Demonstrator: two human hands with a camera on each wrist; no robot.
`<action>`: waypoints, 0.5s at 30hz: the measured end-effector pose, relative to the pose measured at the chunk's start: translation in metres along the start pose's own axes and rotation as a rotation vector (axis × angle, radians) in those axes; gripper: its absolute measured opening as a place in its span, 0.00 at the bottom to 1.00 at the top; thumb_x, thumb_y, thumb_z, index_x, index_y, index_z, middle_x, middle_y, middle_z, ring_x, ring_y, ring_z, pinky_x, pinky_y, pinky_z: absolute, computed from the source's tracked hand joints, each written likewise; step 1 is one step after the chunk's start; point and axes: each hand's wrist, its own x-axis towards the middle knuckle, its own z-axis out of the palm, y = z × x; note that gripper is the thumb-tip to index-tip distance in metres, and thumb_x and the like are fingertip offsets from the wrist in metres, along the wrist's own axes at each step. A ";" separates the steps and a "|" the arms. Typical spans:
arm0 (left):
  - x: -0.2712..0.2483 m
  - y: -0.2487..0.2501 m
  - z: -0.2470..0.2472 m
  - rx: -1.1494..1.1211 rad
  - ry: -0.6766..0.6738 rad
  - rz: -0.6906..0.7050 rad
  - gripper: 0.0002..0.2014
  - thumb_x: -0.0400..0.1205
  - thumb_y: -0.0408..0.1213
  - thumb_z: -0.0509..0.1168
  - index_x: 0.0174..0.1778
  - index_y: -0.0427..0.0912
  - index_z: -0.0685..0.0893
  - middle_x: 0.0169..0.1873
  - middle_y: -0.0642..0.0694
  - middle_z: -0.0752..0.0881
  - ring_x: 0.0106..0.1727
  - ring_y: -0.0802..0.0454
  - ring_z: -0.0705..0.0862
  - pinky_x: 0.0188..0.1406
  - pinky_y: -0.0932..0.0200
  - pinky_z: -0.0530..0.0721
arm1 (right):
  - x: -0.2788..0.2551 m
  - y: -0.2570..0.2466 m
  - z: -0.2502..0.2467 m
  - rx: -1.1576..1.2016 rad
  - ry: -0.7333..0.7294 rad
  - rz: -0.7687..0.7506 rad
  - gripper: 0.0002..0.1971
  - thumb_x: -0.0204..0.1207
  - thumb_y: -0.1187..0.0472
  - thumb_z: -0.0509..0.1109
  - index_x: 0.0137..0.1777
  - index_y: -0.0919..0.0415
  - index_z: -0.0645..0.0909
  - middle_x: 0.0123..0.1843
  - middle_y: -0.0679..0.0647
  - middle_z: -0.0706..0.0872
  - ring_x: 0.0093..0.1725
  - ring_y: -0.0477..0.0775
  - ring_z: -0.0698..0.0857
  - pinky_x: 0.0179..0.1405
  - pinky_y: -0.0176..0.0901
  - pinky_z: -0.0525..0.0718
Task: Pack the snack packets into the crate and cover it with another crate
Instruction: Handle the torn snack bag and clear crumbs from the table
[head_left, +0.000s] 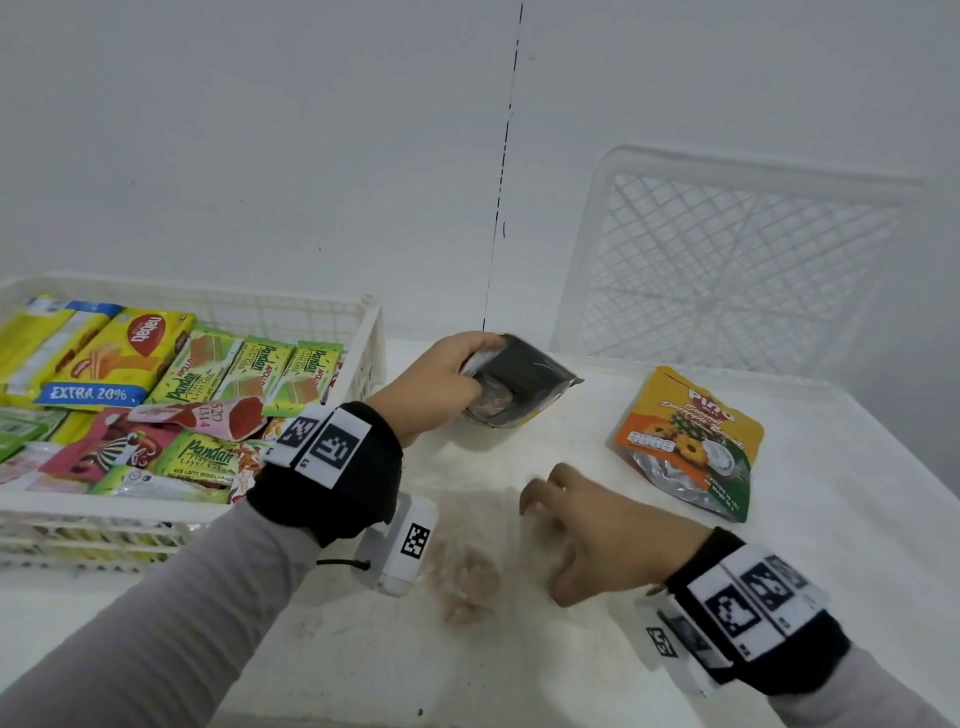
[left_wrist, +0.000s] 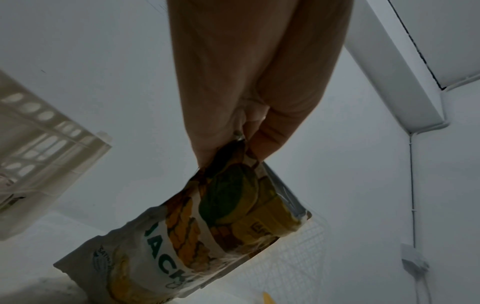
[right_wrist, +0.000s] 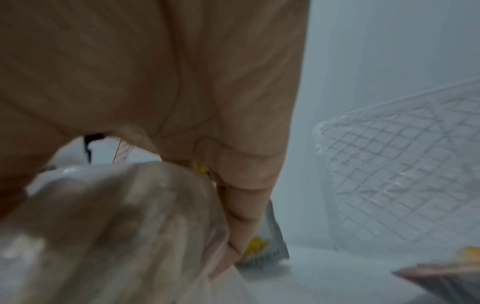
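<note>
Two white lattice crates are present: one crate (head_left: 371, 332) sits at the left of the white table (head_left: 831, 545), already loaded with green, yellow and red snack packets (head_left: 171, 395), and a second crate (head_left: 737, 260) stands tilted on edge against the wall at the far right. Between them, the left hand (head_left: 436, 376) pinches the top edge of a dark-backed pouch (head_left: 519, 384), which hangs over the table just right of the loaded crate's near corner. The right hand (head_left: 587, 530) lies lower on the table with fingers curled down onto a clear plastic bag (head_left: 467, 577) holding pale brown pieces; whether it has a full grasp cannot be told from the head view. An orange pineapple-biscuit pouch (head_left: 685, 441) lies flat on the table to the right, apart from both hands and in front of the leaning crate. Nothing lies between the held pouch and the loaded crate except that crate's side wall. The left wrist view shows what the head view hides: the pouch's printed face (left_wrist: 207, 222), yellow and green with large lettering, thumb and fingers (left_wrist: 265, 142) closed on its upper seam, and the crate wall (left_wrist: 46, 144) at the left. The right wrist view, blurred, shows the clear bag (right_wrist: 116, 226) bulging under the palm, a finger (right_wrist: 244, 216) pressed along its side, and the leaning crate's lattice (right_wrist: 402, 174) behind.
</note>
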 end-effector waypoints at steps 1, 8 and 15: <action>0.000 0.001 0.000 0.001 0.013 -0.004 0.32 0.72 0.12 0.52 0.70 0.41 0.74 0.62 0.52 0.80 0.65 0.57 0.78 0.66 0.63 0.75 | -0.004 -0.002 -0.009 0.052 0.062 -0.017 0.33 0.59 0.54 0.79 0.63 0.49 0.70 0.54 0.46 0.68 0.48 0.49 0.80 0.41 0.42 0.82; -0.003 0.013 0.000 -0.023 -0.009 -0.051 0.31 0.73 0.12 0.55 0.72 0.35 0.73 0.68 0.43 0.78 0.70 0.47 0.76 0.70 0.49 0.75 | -0.023 -0.023 -0.075 0.523 0.459 -0.217 0.25 0.58 0.54 0.79 0.56 0.42 0.78 0.50 0.38 0.85 0.51 0.40 0.84 0.49 0.43 0.87; -0.009 0.027 -0.002 -0.063 -0.064 0.016 0.24 0.78 0.15 0.53 0.68 0.35 0.78 0.61 0.38 0.84 0.65 0.46 0.82 0.67 0.46 0.79 | 0.036 -0.041 -0.052 0.605 1.180 -0.146 0.25 0.59 0.61 0.79 0.56 0.52 0.74 0.58 0.49 0.75 0.58 0.34 0.76 0.50 0.36 0.82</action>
